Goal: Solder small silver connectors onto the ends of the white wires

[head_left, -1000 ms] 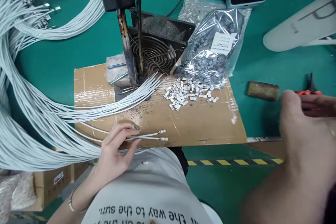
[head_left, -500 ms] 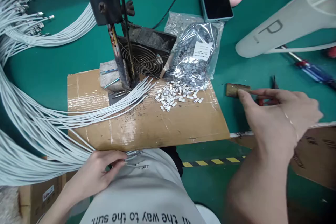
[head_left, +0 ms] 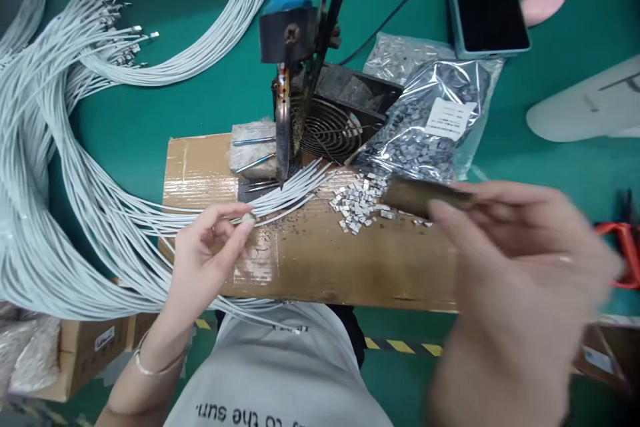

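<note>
My right hand, blurred by motion, grips a small dark brown block between thumb and fingers. The block is held over the right part of the cardboard, beside a pile of small white rectangular pieces. My left hand is closed in a pinch over the cardboard. Its fingertips are at the lower edge of a bundle of white wires; what they pinch is too small to make out. Above the wire ends, a soldering iron with a blue handle points down in its holder.
A cardboard sheet lies on the green table. Behind it stand a black fan, a bag of small grey parts and a phone. Thick white wire bundles fill the left. Red-handled pliers lie at right.
My right hand has lifted the brown block off the table and brought it left over the cardboard. My left hand has risen from the lap to the wires on the cardboard. The view has shifted.
</note>
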A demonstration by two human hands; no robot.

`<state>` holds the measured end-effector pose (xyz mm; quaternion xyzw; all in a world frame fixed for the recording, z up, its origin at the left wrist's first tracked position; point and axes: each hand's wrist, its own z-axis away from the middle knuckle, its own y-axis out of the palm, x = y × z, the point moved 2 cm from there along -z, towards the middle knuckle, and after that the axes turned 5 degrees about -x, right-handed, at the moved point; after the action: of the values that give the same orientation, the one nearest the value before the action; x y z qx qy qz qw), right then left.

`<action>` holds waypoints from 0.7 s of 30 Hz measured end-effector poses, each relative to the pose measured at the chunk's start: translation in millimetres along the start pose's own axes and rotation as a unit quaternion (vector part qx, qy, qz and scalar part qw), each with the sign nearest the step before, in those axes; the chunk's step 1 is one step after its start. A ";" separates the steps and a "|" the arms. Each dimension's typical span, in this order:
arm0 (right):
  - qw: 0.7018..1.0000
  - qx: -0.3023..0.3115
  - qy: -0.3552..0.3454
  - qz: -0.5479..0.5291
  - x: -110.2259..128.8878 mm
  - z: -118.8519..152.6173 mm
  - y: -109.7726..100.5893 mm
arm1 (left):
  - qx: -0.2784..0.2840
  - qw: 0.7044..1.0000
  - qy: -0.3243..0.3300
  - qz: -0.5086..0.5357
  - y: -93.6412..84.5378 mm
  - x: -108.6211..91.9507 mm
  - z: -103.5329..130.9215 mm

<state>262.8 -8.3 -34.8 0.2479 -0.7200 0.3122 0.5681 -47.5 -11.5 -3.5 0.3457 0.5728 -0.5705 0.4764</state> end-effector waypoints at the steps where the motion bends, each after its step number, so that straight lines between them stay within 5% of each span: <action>1: 0.998 0.048 0.000 -0.033 9.1 10.9 19.4 | 0.005 1.000 -0.006 0.003 6.1 -1.9 -4.5; 3: 0.985 0.144 0.029 -0.089 20.7 29.4 55.3 | 0.013 1.000 -0.020 -0.004 17.1 -4.0 -12.2; 8: 0.963 0.217 0.077 -0.138 25.9 52.4 100.0 | -0.025 1.000 -0.012 -0.007 28.7 -5.4 -21.4; 13: 0.955 0.237 0.079 -0.161 28.2 58.6 100.2 | -0.071 0.997 0.012 0.018 27.1 -6.6 -16.8; 21: 0.960 0.230 0.085 -0.134 27.6 64.2 96.8 | -0.070 0.997 0.015 0.028 29.3 -6.3 -12.9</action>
<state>144.9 10.7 -34.5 0.4384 -0.5379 0.4108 0.5914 -20.0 5.3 -8.5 0.3356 0.6085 -0.5101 0.5068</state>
